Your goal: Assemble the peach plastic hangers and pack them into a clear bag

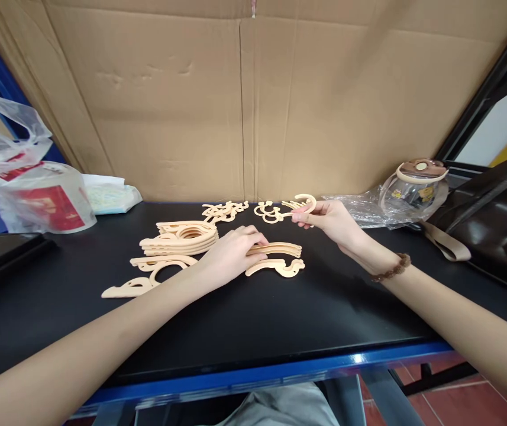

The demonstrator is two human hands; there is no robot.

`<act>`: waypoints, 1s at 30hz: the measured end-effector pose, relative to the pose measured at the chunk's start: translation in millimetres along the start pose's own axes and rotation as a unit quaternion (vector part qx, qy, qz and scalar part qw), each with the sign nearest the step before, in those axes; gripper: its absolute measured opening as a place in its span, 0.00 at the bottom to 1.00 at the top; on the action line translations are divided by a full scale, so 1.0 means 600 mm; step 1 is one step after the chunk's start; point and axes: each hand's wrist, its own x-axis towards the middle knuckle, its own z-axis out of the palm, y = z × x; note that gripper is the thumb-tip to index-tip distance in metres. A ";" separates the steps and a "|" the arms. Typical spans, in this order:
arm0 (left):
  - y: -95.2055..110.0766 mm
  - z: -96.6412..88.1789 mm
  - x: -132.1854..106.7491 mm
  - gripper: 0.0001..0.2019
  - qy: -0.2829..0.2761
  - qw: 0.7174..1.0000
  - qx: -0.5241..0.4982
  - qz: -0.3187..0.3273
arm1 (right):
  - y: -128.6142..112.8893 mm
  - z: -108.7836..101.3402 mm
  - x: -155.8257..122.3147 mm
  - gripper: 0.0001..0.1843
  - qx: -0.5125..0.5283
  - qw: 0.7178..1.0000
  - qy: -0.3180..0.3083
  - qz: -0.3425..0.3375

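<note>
Right hand (326, 222): thumb and fingers clamped on a hook (312, 201), toward the back of the desk (324, 319), beside loose hooks (271, 214). Left hand (233, 253): fingers on left end of the arms (282, 248); can't tell if they're pinched. Frame stack (182, 244) sits left of it, small-parts pile (225, 210) behind.

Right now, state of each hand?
Left hand: partly closed, touching the curved strips; firm grip can't be told.
Right hand: closed, pinching a hook.
</note>
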 end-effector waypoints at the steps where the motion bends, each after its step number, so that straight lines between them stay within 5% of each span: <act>1: 0.001 -0.001 0.000 0.07 -0.010 1.000 0.012 0.005 | 0.002 -0.003 0.002 0.14 -0.006 1.000 0.010 0.001; 11: 0.012 -0.004 0.006 0.14 -0.017 0.983 0.177 0.052 | 0.013 -0.008 0.008 0.18 0.032 0.998 0.038 0.043; 23: 0.015 -0.007 0.000 0.14 0.004 0.998 0.067 0.005 | 0.020 -0.013 0.012 0.18 0.039 0.997 -0.003 0.061; 30: 0.003 -0.002 0.002 0.14 0.065 0.998 -0.003 -0.014 | 0.020 -0.017 0.011 0.19 0.038 0.998 0.019 0.054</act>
